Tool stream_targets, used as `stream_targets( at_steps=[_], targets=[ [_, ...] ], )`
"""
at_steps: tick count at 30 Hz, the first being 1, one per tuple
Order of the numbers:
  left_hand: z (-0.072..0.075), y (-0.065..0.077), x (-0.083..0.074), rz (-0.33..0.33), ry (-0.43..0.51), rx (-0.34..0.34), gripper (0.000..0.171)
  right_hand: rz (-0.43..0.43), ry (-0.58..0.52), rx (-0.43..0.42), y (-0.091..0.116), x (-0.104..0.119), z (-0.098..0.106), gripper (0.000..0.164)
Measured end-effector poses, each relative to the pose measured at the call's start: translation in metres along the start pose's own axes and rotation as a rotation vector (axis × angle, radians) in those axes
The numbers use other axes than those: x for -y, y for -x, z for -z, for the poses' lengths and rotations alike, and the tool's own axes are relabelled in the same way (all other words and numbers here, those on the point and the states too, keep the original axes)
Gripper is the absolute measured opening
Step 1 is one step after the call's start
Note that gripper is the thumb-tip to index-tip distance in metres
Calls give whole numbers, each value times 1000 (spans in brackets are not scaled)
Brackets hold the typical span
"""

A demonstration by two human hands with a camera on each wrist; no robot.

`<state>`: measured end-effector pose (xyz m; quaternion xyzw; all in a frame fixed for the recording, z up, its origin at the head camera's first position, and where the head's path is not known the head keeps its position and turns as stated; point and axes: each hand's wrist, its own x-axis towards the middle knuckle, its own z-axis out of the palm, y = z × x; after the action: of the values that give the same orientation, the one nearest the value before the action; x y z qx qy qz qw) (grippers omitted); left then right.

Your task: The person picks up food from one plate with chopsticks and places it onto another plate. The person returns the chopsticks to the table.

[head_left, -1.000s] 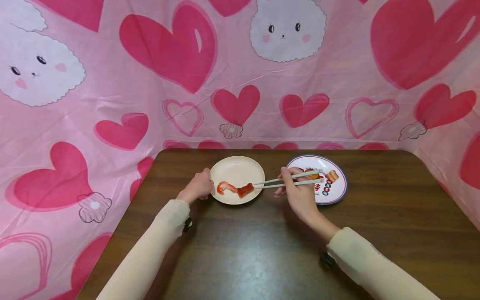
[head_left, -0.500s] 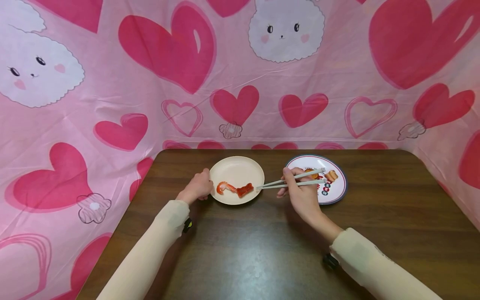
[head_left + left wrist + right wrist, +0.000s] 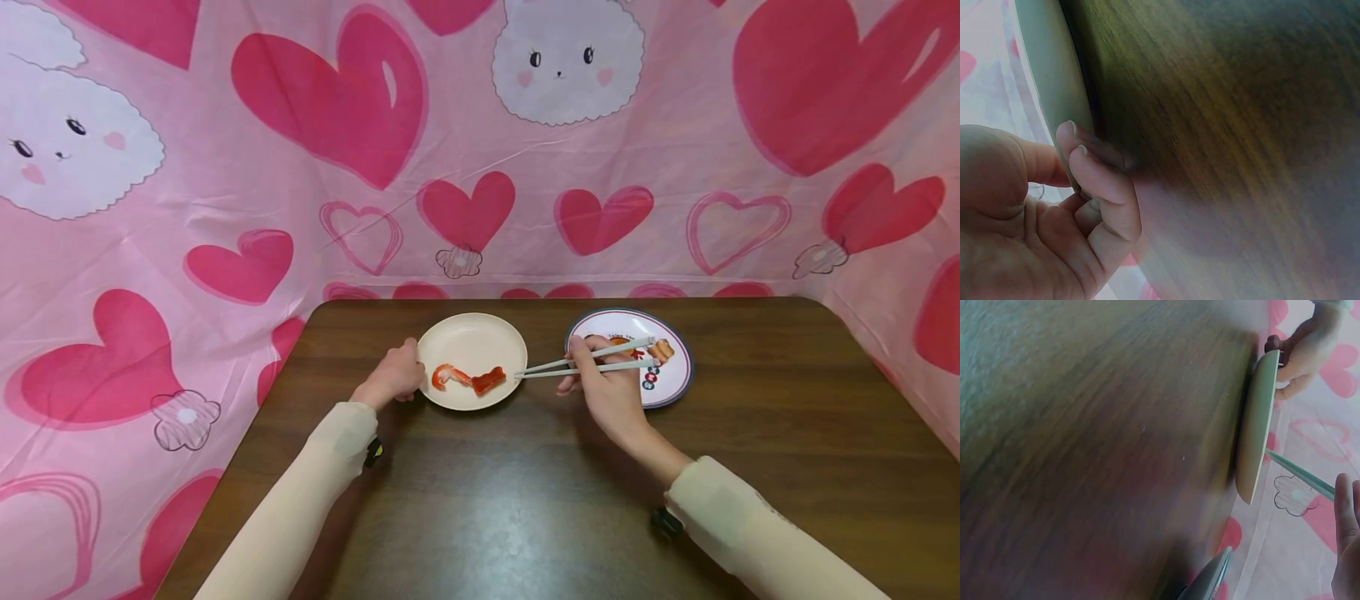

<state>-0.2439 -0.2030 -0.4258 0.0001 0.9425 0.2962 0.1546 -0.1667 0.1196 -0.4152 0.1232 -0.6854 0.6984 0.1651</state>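
Observation:
In the head view my left hand grips the left rim of a cream plate; the left wrist view shows thumb and fingers at its edge. An orange-and-white shrimp lies on that plate, its tail end against a glossy red-brown piece of food. My right hand holds a pair of pale chopsticks. Their tips are at the plate's right rim, just apart from the red-brown piece. Behind that hand sits a white oval plate with a blue rim, bearing a tan, ridged piece of food.
Both plates stand toward the back of a dark wooden table. On the oval plate, an orange-yellow food piece is partly hidden by my right hand and the chopsticks. A pink cloth with hearts hangs behind the table and at both sides.
The chopstick tips have come off the red-brown piece and drawn back slightly to the right. That piece stays beside the shrimp. My left hand keeps its hold on the plate.

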Motion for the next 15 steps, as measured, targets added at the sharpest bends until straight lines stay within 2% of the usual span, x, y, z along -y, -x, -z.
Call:
stream_targets(
  at_steps=[15],
  targets=[
    [1,0,-2,16,-18,-1,31,-10,3,-24,-4,0,8,33]
  ],
)
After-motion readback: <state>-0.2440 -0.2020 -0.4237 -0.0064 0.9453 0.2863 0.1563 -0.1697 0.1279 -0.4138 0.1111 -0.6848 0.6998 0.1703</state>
